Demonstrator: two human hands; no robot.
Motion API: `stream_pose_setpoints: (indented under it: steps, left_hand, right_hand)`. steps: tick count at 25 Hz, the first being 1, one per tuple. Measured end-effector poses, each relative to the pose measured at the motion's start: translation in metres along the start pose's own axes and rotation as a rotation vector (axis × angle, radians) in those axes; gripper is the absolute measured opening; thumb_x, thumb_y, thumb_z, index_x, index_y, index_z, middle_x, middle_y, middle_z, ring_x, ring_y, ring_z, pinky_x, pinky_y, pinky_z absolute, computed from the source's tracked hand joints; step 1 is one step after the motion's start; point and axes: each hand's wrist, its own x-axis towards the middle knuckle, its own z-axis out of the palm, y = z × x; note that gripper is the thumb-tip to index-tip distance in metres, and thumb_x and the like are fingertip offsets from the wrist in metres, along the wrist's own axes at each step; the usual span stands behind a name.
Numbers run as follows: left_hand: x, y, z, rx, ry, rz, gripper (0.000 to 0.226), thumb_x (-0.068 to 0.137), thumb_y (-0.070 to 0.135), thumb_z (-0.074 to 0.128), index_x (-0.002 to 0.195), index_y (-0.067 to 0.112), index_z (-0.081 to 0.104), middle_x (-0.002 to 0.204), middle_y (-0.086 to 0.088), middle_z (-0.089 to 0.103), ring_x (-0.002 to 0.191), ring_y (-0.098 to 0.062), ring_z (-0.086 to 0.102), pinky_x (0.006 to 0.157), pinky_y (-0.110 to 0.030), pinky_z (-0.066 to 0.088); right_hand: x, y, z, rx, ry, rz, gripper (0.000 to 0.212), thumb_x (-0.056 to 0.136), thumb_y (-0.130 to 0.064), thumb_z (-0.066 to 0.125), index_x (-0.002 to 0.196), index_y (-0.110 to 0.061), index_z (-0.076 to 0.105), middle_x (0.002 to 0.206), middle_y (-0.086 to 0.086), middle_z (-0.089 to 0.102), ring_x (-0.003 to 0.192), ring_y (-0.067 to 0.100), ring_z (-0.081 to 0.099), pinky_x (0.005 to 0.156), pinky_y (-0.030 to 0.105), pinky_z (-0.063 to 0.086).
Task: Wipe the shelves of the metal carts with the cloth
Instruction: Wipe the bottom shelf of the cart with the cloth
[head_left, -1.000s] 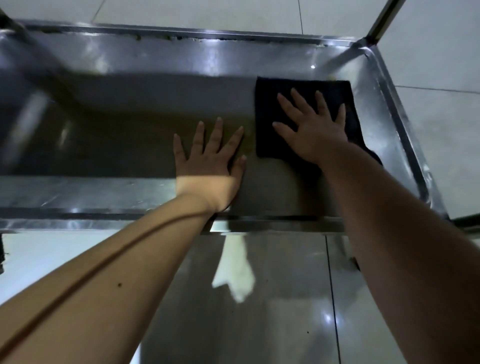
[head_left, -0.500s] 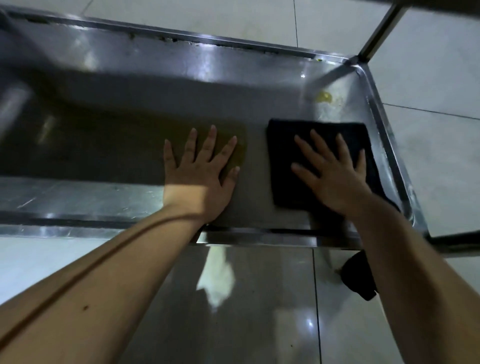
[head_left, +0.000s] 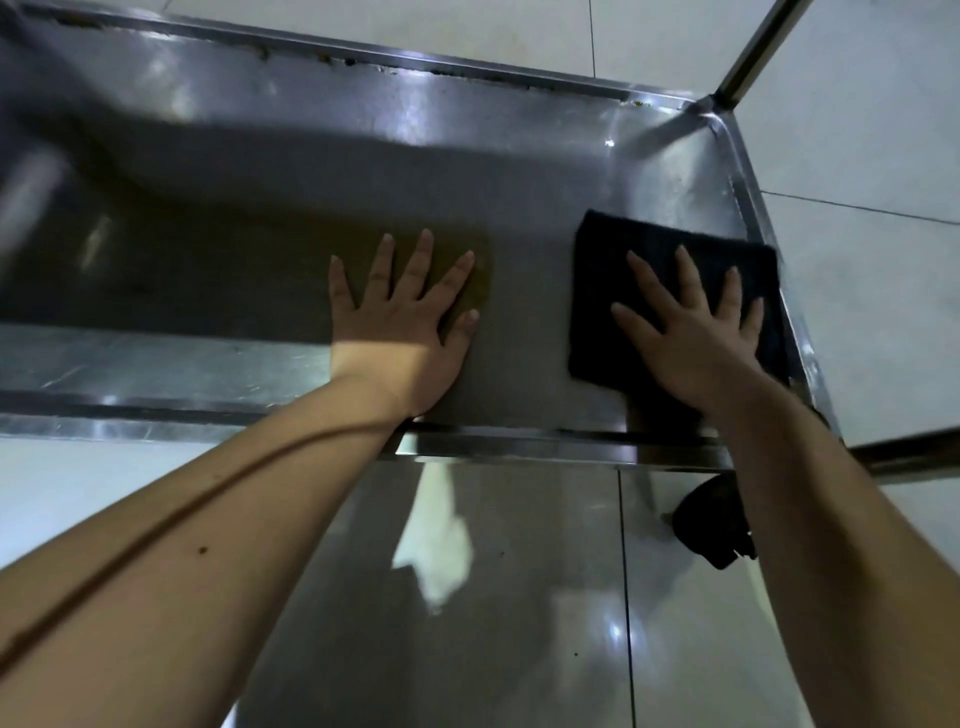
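floor: nearest to me, glossy tiled floor (head_left: 467, 649) under both forearms, plus a black caster wheel (head_left: 711, 525) just below the right wrist.
front rim: the shelf's front rim (head_left: 519, 449) runs right under both wrists.
left hand: the left hand (head_left: 405, 322) lies flat on the bare steel shelf (head_left: 530, 364), fingers spread and holding nothing, so it's just bracing. Its fingertips sit on a brownish patch (head_left: 483, 260).
right hand: the right hand (head_left: 691, 338) is also flat and spread, pressing down on the cloth rather than gripping it.
cloth: the dark folded cloth (head_left: 623, 260) is under the right hand, its right edge up against the side rim (head_left: 753, 208), apart from the left hand.
what changed: a second ago the cloth was further out toward the back. It's been dragged toward the front and nudged right. The left hand hasn't budged.
meaning: I reckon one pull stroke down the right end is about done. The brown patch and everything left of the left hand look like they still need wiping.
far side: beyond the fingertips is the back rim (head_left: 415, 54) with grime along its seam, and a corner post (head_left: 753, 52) out past the right hand.
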Motion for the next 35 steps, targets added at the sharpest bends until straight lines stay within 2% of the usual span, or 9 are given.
stream_pose_setpoints:
  steps: [5,9,13,15,18,22,25,31,35]
  left_hand:
    - [-0.001,-0.001,-0.005,-0.031,-0.022,-0.01,0.054,0.098,0.053,0.024,0.151,0.049,0.01,0.164,0.009,0.001,0.15,-0.024,-0.004,0.116,-0.058,-0.009]
    - [0.001,-0.027,-0.018,-0.296,0.045,0.022,0.059,0.095,0.048,0.019,0.153,0.038,0.018,0.163,0.004,0.009,0.151,-0.024,0.0,0.12,-0.046,-0.003]
    - [0.008,-0.1,-0.03,-0.023,0.037,-0.081,0.055,0.102,0.044,0.031,0.154,0.038,0.015,0.164,0.006,0.004,0.15,-0.029,-0.008,0.118,-0.056,-0.006]
    - [0.006,-0.113,-0.028,0.035,0.005,-0.108,0.056,0.1,0.051,0.026,0.153,0.044,0.009,0.164,0.008,0.001,0.15,-0.028,-0.009,0.116,-0.06,-0.008]
    - [0.009,-0.109,-0.024,0.057,-0.023,-0.087,0.056,0.098,0.057,0.021,0.152,0.048,0.006,0.164,0.01,-0.002,0.15,-0.028,-0.005,0.115,-0.062,-0.006]
    - [0.008,-0.112,-0.023,0.049,-0.02,-0.072,0.055,0.099,0.056,0.021,0.151,0.049,0.006,0.163,0.011,0.001,0.15,-0.027,-0.002,0.114,-0.063,-0.005]
    - [0.007,-0.113,-0.022,0.045,-0.022,-0.065,0.053,0.1,0.053,0.021,0.151,0.05,0.006,0.163,0.012,0.0,0.15,-0.026,-0.002,0.115,-0.062,-0.005]
    - [0.006,-0.113,-0.02,0.032,-0.005,-0.067,0.053,0.1,0.049,0.022,0.151,0.05,0.008,0.164,0.011,0.001,0.15,-0.026,-0.001,0.114,-0.063,-0.004]
    - [0.005,-0.113,-0.02,0.036,-0.023,-0.069,0.053,0.1,0.049,0.021,0.151,0.05,0.005,0.163,0.011,-0.002,0.15,-0.027,-0.003,0.114,-0.063,-0.004]
  right_hand:
    - [-0.089,-0.063,0.045,-0.109,-0.011,-0.112,0.059,0.09,-0.07,0.006,0.141,-0.058,-0.02,0.16,-0.009,-0.023,0.144,0.041,-0.021,0.115,0.06,-0.011]
    - [-0.101,-0.093,0.051,-0.091,0.039,-0.143,0.065,0.08,-0.07,-0.009,0.142,-0.056,-0.022,0.161,-0.008,-0.02,0.144,0.045,-0.019,0.114,0.064,-0.008]
    - [-0.111,-0.12,0.051,-0.104,-0.023,-0.233,0.06,0.081,-0.068,-0.013,0.137,-0.057,-0.03,0.158,-0.006,-0.028,0.14,0.051,-0.024,0.11,0.068,-0.01]
    - [-0.097,-0.142,0.05,-0.093,-0.019,-0.288,0.056,0.089,-0.068,-0.003,0.138,-0.057,-0.028,0.158,-0.005,-0.029,0.139,0.051,-0.026,0.108,0.07,-0.012]
    - [-0.029,-0.166,0.038,-0.074,0.017,-0.282,0.058,0.092,-0.07,0.011,0.143,-0.059,-0.015,0.161,-0.005,-0.02,0.141,0.05,-0.022,0.108,0.07,-0.011]
    - [0.07,-0.199,0.017,-0.052,-0.009,-0.199,0.059,0.092,-0.072,0.012,0.146,-0.057,-0.006,0.163,-0.004,-0.013,0.142,0.05,-0.018,0.108,0.07,-0.012]
    - [0.092,-0.212,0.011,-0.018,-0.055,-0.163,0.06,0.093,-0.072,0.016,0.147,-0.056,-0.005,0.163,-0.006,-0.014,0.142,0.048,-0.019,0.108,0.069,-0.014]
    - [-0.012,-0.176,0.029,0.016,-0.101,-0.206,0.058,0.094,-0.069,0.015,0.144,-0.059,-0.012,0.16,-0.012,-0.022,0.142,0.045,-0.025,0.111,0.064,-0.016]
    - [-0.11,-0.162,0.056,-0.098,-0.087,-0.309,0.057,0.084,-0.066,-0.009,0.136,-0.057,-0.03,0.157,-0.009,-0.03,0.139,0.048,-0.027,0.107,0.064,-0.019]
